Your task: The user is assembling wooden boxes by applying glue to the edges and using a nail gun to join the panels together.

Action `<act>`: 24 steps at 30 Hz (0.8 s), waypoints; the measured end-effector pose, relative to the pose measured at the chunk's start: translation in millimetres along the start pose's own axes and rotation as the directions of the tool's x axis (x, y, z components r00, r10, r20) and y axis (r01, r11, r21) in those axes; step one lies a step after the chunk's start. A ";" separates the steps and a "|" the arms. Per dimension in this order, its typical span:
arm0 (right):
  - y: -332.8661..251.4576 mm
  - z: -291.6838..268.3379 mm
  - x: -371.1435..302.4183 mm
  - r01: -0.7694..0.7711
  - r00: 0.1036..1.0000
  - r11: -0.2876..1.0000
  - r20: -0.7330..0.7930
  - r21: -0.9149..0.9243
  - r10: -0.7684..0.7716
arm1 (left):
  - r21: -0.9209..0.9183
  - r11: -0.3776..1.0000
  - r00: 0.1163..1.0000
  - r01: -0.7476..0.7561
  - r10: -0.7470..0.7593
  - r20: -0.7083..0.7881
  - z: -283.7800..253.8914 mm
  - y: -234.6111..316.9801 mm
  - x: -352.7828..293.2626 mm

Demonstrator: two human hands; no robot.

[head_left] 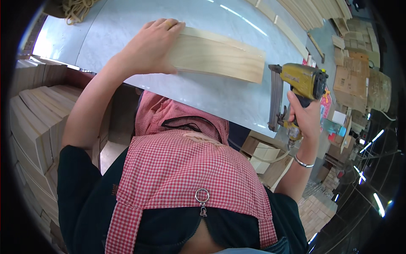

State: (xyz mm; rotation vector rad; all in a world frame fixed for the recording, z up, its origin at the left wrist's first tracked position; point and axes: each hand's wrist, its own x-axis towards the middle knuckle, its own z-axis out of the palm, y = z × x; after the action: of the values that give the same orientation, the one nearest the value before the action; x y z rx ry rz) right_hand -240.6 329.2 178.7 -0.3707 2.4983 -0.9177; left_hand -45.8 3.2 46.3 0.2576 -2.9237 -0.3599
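My left hand (157, 47) grips the left end of a pale wooden piece (220, 58), made of a long board with a narrower strip along its far edge. The piece rests on the shiny grey-white tabletop (203, 96). At the right, my right hand (305, 113) is wrapped around the handle of a yellow and black nail gun (299, 79). The gun's nose and its long dark magazine stand just right of the board's right end, apart from it. A pale air hose runs from the gun's lower end. My left hand's fingertips are partly hidden behind the wood.
Stacked wooden boards (36, 122) stand at my left, below the table. Rubber bands (78, 9) lie at the far left corner. Long wood strips (315, 12) are piled at the far right, and cardboard boxes (351, 80) stand beyond. More wooden pieces (262, 156) sit below the table's near edge.
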 end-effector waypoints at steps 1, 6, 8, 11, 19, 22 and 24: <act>-0.3 2.4 -3.4 -0.005 1.000 1.000 0.007 -0.001 0.005 | 0.003 1.000 1.000 0.010 -0.010 -0.004 0.2 2.9 1.8; -3.2 12.6 -21.8 -0.046 0.999 0.999 0.006 -0.007 0.046 | -0.009 1.000 0.999 0.015 -0.015 -0.038 16.9 32.9 28.2; -2.6 18.5 -25.9 -0.059 0.998 0.998 0.020 0.021 0.059 | 0.003 1.000 0.998 0.017 -0.017 -0.069 26.7 45.3 37.7; -0.3 19.7 -29.5 -0.066 0.997 0.997 0.028 0.028 0.065 | -0.006 1.000 0.993 -0.002 0.001 -0.120 38.2 47.2 41.5; -3.8 23.2 -30.5 -0.079 0.995 0.997 0.065 0.012 0.078 | -0.116 0.993 0.986 0.033 -0.051 -0.160 42.2 51.3 39.4; -2.8 26.0 -31.5 -0.089 0.994 0.996 0.067 0.025 0.087 | -0.126 0.992 0.983 0.030 -0.052 -0.174 45.1 49.8 39.4; -1.3 28.3 -32.6 -0.099 0.993 0.994 0.066 0.041 0.096 | -0.135 0.991 0.981 0.025 -0.050 -0.189 47.2 48.8 39.6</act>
State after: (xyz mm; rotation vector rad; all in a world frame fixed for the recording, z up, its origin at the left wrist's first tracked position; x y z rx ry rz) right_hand -198.3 325.7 170.7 -0.2573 2.4111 -0.9066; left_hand -101.0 52.7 20.1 0.3098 -2.6959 -0.5029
